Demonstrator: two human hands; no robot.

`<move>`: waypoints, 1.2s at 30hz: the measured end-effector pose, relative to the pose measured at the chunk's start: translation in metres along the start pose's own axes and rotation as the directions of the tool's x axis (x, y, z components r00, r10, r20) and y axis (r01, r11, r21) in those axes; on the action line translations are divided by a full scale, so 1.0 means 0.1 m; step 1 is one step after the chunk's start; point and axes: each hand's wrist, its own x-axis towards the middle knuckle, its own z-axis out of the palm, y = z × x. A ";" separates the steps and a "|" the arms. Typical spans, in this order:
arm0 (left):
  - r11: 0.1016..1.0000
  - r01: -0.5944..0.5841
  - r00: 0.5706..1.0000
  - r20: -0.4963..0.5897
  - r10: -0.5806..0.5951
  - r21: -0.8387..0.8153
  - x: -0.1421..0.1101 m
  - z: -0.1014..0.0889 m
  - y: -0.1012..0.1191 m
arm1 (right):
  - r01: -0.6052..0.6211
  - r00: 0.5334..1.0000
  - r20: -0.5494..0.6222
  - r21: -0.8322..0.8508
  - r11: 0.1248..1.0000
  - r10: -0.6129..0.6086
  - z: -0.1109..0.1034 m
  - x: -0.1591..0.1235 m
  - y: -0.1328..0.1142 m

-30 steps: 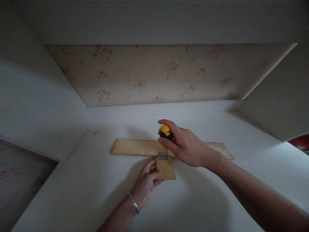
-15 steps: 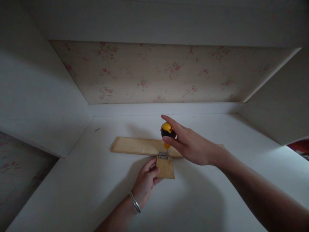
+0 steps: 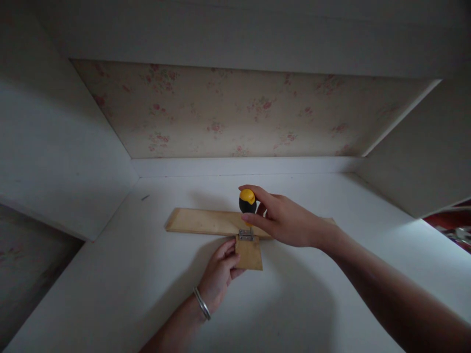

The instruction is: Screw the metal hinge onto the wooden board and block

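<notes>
My right hand (image 3: pixel 274 215) grips a stubby screwdriver (image 3: pixel 248 201) with a yellow and black handle. Its shaft points down at a small metal hinge (image 3: pixel 246 235); the tip is too small to make out. The hinge lies across the joint between a long wooden board (image 3: pixel 206 222) and a short wooden block (image 3: pixel 250 255). My left hand (image 3: pixel 217 272) pinches the block from its left side, thumb on top and fingers beneath. Behind my right hand part of the long board is hidden.
The work lies on a white surface (image 3: pixel 110 289) with white panels on both sides and floral wallpaper (image 3: pixel 221 113) behind. A small dark sliver (image 3: pixel 145 197) rests at the left. Red and shiny items (image 3: pixel 451 228) show at the right edge.
My right hand's fingers have shifted around the screwdriver handle, with the index finger now curled nearer it. The whole view has moved slightly; my left hand keeps its hold on the block.
</notes>
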 end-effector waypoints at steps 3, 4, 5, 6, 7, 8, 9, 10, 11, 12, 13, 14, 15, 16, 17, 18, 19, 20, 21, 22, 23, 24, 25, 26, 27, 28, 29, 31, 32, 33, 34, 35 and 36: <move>1.000 -0.002 1.000 0.006 0.002 -0.008 0.01 0.00 -0.01 | -0.011 1.000 -0.013 -0.002 1.000 0.011 -0.01 -0.01 -0.01; 1.000 -0.004 1.000 0.008 0.004 -0.006 0.01 -0.01 -0.01 | -0.013 1.000 -0.019 -0.005 1.000 0.013 -0.01 -0.01 -0.02; 1.000 -0.006 1.000 0.009 0.006 -0.004 0.01 -0.01 -0.01 | -0.014 1.000 -0.027 -0.008 1.000 0.014 -0.01 -0.01 -0.03; 1.000 -0.007 1.000 0.005 0.007 -0.001 0.01 -0.01 -0.02 | -0.015 0.999 -0.034 -0.011 1.000 0.015 -0.01 -0.02 -0.04; 1.000 -0.007 1.000 0.001 0.007 0.003 0.00 -0.01 -0.02 | -0.018 0.999 -0.043 -0.015 1.000 0.018 0.00 -0.02 -0.05; 1.000 -0.008 1.000 -0.007 0.008 0.007 0.00 -0.01 -0.02 | -0.023 0.998 -0.052 -0.018 1.000 0.022 0.00 -0.02 -0.06; 1.000 -0.009 1.000 -0.013 0.009 0.011 -0.01 -0.01 -0.01 | -0.030 0.998 -0.060 -0.019 0.999 0.029 0.00 -0.03 -0.07; 1.000 -0.009 1.000 -0.014 0.010 0.017 -0.01 -0.01 0.00 | -0.036 0.997 -0.064 -0.019 0.999 0.035 0.01 -0.04 -0.08; 1.000 -0.007 1.000 -0.010 0.007 0.023 -0.01 0.00 0.02 | -0.042 0.997 -0.067 -0.019 0.999 0.040 0.01 -0.04 -0.09; 0.999 0.001 1.000 -0.004 -0.001 0.032 -0.01 0.00 0.04 | -0.046 0.997 -0.071 -0.023 0.999 0.044 0.01 -0.05 -0.10; 0.999 0.015 1.000 0.005 -0.015 0.040 0.00 0.00 0.05 | -0.048 0.996 -0.077 -0.028 0.998 0.046 0.01 -0.06 -0.11; 0.998 0.032 0.999 0.015 -0.033 0.049 0.02 0.00 0.07 | -0.047 0.995 -0.084 -0.035 0.998 0.044 0.01 -0.07 -0.12; 0.997 0.050 0.998 0.025 -0.052 0.059 0.04 0.00 0.08 | -0.045 0.995 -0.094 -0.043 0.998 0.041 0.01 -0.08 -0.13; 0.996 0.064 0.997 0.027 -0.066 0.068 0.07 0.00 0.09 | -0.042 0.994 -0.104 -0.050 0.998 0.036 0.00 -0.09 -0.14; 0.994 0.069 0.997 0.023 -0.071 0.080 0.10 0.01 0.10 | -0.038 0.993 -0.113 -0.053 0.998 0.032 -0.01 -0.10 -0.15; 0.993 0.067 0.998 0.012 -0.068 0.093 0.13 0.01 0.09 | -0.036 0.992 -0.121 -0.054 0.998 0.029 -0.01 -0.10 -0.15; 0.992 0.056 0.998 -0.007 -0.056 0.111 0.17 0.02 0.08 | -0.035 0.992 -0.127 -0.055 0.998 0.028 -0.02 -0.11 -0.16; 0.990 0.042 0.999 -0.030 -0.038 0.133 0.20 0.03 0.07 | -0.037 0.991 -0.133 -0.057 0.998 0.029 -0.03 -0.12 -0.16; 0.987 0.029 0.998 -0.053 -0.021 0.158 0.22 0.04 0.06 | -0.041 0.990 -0.139 -0.061 0.997 0.032 -0.03 -0.12 -0.17; 0.982 0.021 0.998 -0.070 -0.008 0.187 0.25 0.04 0.04 | -0.043 0.989 -0.145 -0.064 0.997 0.033 -0.04 -0.13 -0.17; 0.975 0.013 0.997 -0.083 0.006 0.220 0.27 0.05 0.02 | -0.042 0.988 -0.150 -0.066 0.997 0.032 -0.05 -0.13 -0.17; 0.966 0.003 0.996 -0.090 0.021 0.258 0.29 0.05 0.01 | -0.036 0.989 -0.148 -0.064 0.997 0.026 -0.07 -0.13 -0.17; 0.953 -0.010 0.995 -0.096 0.041 0.301 0.31 0.05 0.00 | -0.023 0.990 -0.139 -0.057 0.998 0.015 -0.08 -0.12 -0.17; 0.937 -0.028 0.993 -0.101 0.067 0.348 0.33 0.04 -0.01 | -0.007 0.992 -0.127 -0.044 0.999 0.001 -0.10 -0.12 -0.17; 0.917 -0.052 0.989 -0.106 0.102 0.396 0.35 0.04 -0.02 | 0.012 0.993 -0.115 -0.028 1.000 -0.015 -0.12 -0.11 -0.17; 0.895 -0.078 0.984 -0.108 0.139 0.439 0.37 0.03 -0.03 | 0.031 0.994 -0.108 -0.013 0.999 -0.033 -0.14 -0.10 -0.17; 0.873 -0.103 0.978 -0.109 0.175 0.476 0.39 0.01 -0.04 | 0.050 0.993 -0.106 -0.003 0.999 -0.050 -0.15 -0.09 -0.17; 0.839 -0.145 0.967 -0.105 0.233 0.525 0.42 0.00 -0.06 | 0.071 0.989 -0.129 -0.018 0.997 -0.073 -0.16 -0.06 -0.16; 0.827 -0.159 0.962 -0.103 0.251 0.539 0.43 -0.01 -0.07 | 0.069 0.986 -0.148 -0.045 0.997 -0.075 -0.16 -0.05 -0.16; 0.818 -0.167 0.959 -0.103 0.264 0.550 0.44 -0.02 -0.07 | 0.060 0.983 -0.167 -0.077 0.995 -0.072 -0.15 -0.04 -0.16; 0.813 -0.170 0.956 -0.106 0.273 0.557 0.44 -0.02 -0.08 | 0.052 0.979 -0.189 -0.105 0.993 -0.071 -0.14 -0.03 -0.15; 0.809 -0.172 0.954 -0.110 0.279 0.562 0.44 -0.02 -0.08 | 0.055 0.975 -0.206 -0.125 0.991 -0.080 -0.13 -0.02 -0.15; 0.808 -0.172 0.953 -0.114 0.282 0.564 0.44 -0.02 -0.09 | 0.075 0.973 -0.208 -0.132 0.988 -0.101 -0.12 -0.01 -0.14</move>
